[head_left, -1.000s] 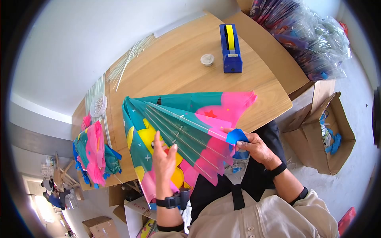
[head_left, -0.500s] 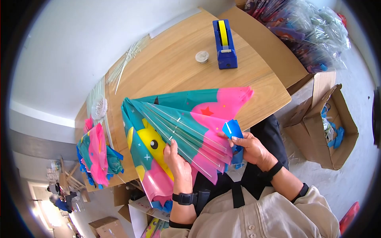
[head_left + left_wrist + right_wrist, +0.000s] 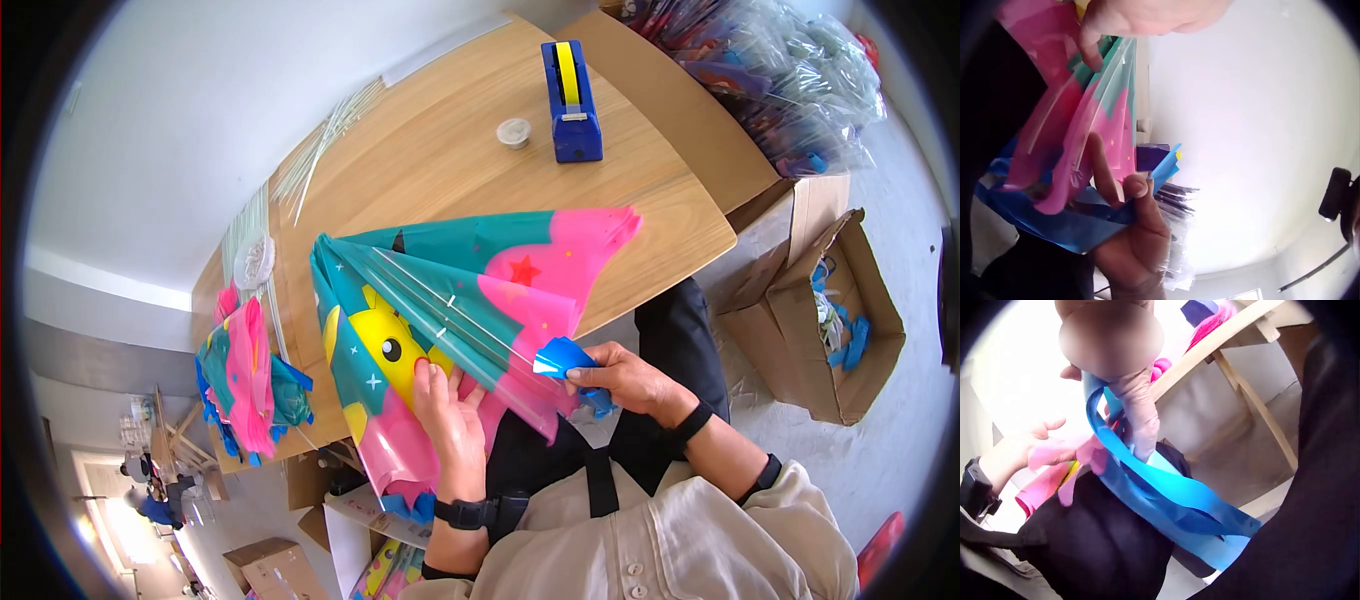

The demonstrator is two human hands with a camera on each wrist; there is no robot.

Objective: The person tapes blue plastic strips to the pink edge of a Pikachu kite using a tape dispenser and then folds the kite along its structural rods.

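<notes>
A pleated green and pink plastic sheet [image 3: 470,255] with a yellow cartoon figure [image 3: 385,340] lies partly on the table and hangs over its front edge. The left hand [image 3: 450,415] touches the folds near the yellow figure, fingers loosely extended. In the head view the right hand [image 3: 635,385] pinches a blue strip [image 3: 562,357] between thumb and fingers at the sheet's pink end. Blue ribbon [image 3: 1179,490] hangs in loops below that hand in the right wrist view. Thin clear rods show along the pleats.
On the table [image 3: 440,130] stand a blue tape dispenser [image 3: 573,105], a small round tub [image 3: 513,133] and thin white rods [image 3: 320,150]. A second folded bundle [image 3: 240,375] lies at the left. An open carton [image 3: 830,330] stands at the right, below plastic-wrapped bundles [image 3: 800,100].
The left hand has gone from raised above the sheet to touching its folds. The right hand and blue strip have moved slightly left and down, and the pleats have closed together.
</notes>
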